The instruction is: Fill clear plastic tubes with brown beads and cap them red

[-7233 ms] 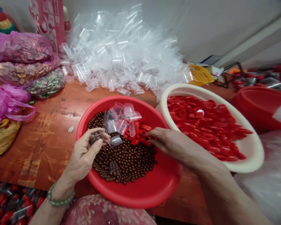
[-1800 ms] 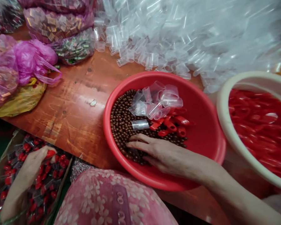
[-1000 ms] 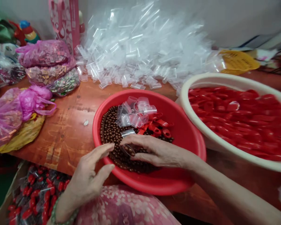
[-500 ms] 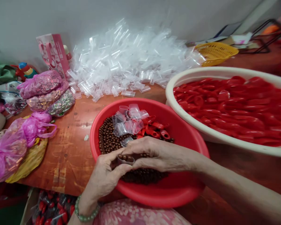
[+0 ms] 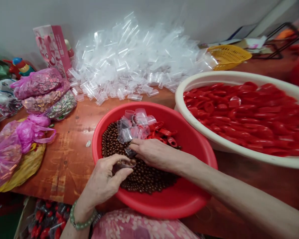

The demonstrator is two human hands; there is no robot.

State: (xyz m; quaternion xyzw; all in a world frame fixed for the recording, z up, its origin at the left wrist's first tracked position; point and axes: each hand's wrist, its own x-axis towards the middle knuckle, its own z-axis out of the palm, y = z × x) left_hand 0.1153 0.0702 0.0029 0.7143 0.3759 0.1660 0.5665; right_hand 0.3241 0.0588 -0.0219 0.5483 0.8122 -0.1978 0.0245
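My left hand [image 5: 103, 181] is closed around a clear plastic sleeve [image 5: 126, 163] with brown beads inside, held over the left side of the red basin [image 5: 194, 196]. My right hand [image 5: 154, 152] reaches into the basin, its fingers bent over another clear sleeve [image 5: 130, 152] that lies on the beads; the thumb is hidden. Brown beads [image 5: 149, 181] cover much of the basin's bottom. Loose clear sleeves [image 5: 141, 121] are heaped toward its back, beside several red plastic pieces [image 5: 165, 132].
A white tub [image 5: 239, 154] full of red plastic parts [image 5: 249, 116] overlaps the basin's right edge. Behind lies a large heap of clear sleeves [image 5: 139, 59] and a yellow basket [image 5: 228, 54]. Pink bags [image 5: 40, 83] sit at left; a box of wrapped red items [image 5: 46, 219] is below.
My right hand has moved away from the filled sleeve in my left hand, up and left to another sleeve on the beads. My left hand keeps its hold, slightly lower and left.
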